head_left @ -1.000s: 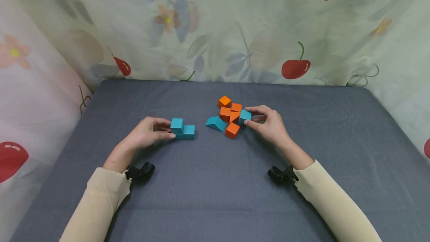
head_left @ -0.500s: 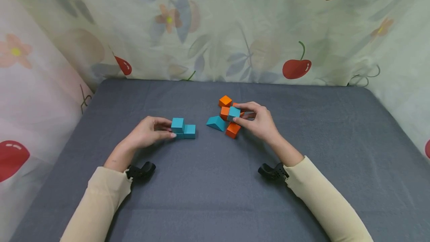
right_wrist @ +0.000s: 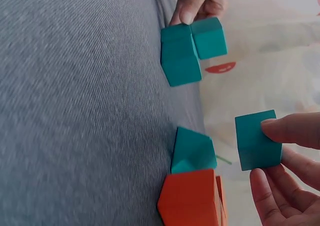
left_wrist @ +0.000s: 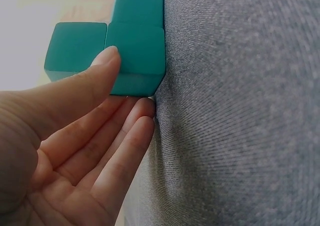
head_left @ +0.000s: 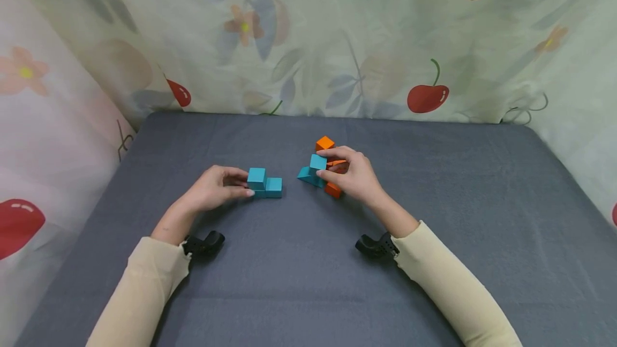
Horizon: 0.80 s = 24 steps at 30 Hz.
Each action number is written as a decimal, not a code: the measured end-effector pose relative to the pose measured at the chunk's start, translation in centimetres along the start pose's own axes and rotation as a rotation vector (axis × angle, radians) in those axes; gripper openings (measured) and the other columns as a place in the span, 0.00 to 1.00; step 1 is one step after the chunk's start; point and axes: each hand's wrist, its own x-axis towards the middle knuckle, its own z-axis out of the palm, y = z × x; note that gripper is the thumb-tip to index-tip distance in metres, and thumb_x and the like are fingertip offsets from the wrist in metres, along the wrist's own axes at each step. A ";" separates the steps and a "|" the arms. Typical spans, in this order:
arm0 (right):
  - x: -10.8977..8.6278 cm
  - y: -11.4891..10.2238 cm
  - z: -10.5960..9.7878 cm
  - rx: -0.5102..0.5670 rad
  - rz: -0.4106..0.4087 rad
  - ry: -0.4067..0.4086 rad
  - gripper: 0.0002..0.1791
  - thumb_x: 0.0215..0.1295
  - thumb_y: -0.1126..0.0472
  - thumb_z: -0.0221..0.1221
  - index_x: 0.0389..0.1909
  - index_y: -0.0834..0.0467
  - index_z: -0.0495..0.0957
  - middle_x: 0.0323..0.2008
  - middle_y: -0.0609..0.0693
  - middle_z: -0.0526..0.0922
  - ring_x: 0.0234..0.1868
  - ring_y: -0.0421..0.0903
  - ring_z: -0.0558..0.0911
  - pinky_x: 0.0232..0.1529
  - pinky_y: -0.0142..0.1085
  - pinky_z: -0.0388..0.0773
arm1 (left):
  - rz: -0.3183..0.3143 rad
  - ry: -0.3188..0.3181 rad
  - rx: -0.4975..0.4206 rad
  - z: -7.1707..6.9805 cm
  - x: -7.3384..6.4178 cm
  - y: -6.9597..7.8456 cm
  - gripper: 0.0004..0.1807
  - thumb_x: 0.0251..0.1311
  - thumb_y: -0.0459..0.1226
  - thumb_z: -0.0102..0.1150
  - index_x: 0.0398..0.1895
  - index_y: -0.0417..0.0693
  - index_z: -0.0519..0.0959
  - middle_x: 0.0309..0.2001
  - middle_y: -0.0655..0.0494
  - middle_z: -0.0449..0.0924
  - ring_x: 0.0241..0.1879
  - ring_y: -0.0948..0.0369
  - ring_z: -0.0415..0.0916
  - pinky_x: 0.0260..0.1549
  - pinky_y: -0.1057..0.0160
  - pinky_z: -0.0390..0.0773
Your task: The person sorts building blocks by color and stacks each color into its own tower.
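On the grey cloth, one blue cube (head_left: 273, 187) sits beside a lower blue cube (head_left: 259, 195), which carries another blue cube (head_left: 256, 178) on top. The left hand (head_left: 217, 190) pinches the lower cube from the left; its thumb lies on the near face in the left wrist view, the other fingers behind. A further blue cube (head_left: 317, 163) is held by the right hand (head_left: 354, 178) between thumb and fingers, raised off the cloth in the right wrist view. Below it, a blue triangular block (head_left: 305, 174) is partly hidden.
Several orange blocks lie right of the triangular block: an orange cube (head_left: 325, 143) at the back, another orange cube (head_left: 333, 190) in front, others partly covered by the right hand. A patterned curtain (head_left: 308, 42) hangs behind the grey-covered table (head_left: 289, 283).
Carrying the blue cube, the right hand has moved left from the right side of the orange blocks to above the triangular block. The left hand keeps its hold on the stack.
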 end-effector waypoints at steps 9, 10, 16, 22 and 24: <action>0.2 -0.5 1.4 0.003 0.012 -0.023 0.20 0.58 0.62 0.66 0.53 0.55 0.80 0.55 0.52 0.78 0.44 0.51 0.83 0.47 0.40 0.80 | 0.004 -0.003 -0.007 0.0 -0.1 0.1 0.24 0.60 0.38 0.64 0.57 0.35 0.76 0.53 0.41 0.79 0.51 0.51 0.76 0.51 0.53 0.75; 0.2 -0.6 1.5 0.003 0.017 -0.026 0.20 0.58 0.62 0.66 0.53 0.54 0.80 0.55 0.52 0.78 0.44 0.50 0.83 0.47 0.40 0.80 | 0.003 -0.004 -0.008 -0.1 -0.1 0.1 0.24 0.60 0.38 0.64 0.57 0.36 0.76 0.53 0.42 0.79 0.51 0.51 0.76 0.51 0.52 0.75; 0.4 -0.7 2.5 0.002 -0.014 -0.055 0.21 0.58 0.62 0.67 0.54 0.56 0.80 0.54 0.53 0.78 0.43 0.50 0.83 0.45 0.40 0.80 | 0.003 -0.011 -0.019 -0.1 -0.2 0.0 0.24 0.60 0.38 0.63 0.58 0.36 0.75 0.53 0.42 0.79 0.52 0.51 0.76 0.51 0.53 0.75; 0.4 -1.0 3.4 0.014 -0.038 -0.078 0.21 0.58 0.63 0.67 0.54 0.56 0.80 0.54 0.53 0.79 0.43 0.50 0.82 0.47 0.40 0.80 | 0.004 -0.012 -0.023 0.0 -0.2 -0.1 0.24 0.61 0.38 0.63 0.58 0.36 0.75 0.53 0.42 0.79 0.52 0.51 0.76 0.50 0.54 0.75; 0.4 -1.2 3.7 0.015 -0.044 -0.084 0.21 0.58 0.63 0.67 0.54 0.57 0.80 0.53 0.53 0.79 0.43 0.50 0.82 0.47 0.39 0.80 | 0.004 -0.011 -0.020 0.0 -0.2 -0.1 0.24 0.61 0.38 0.63 0.58 0.36 0.75 0.53 0.42 0.79 0.52 0.51 0.76 0.50 0.54 0.76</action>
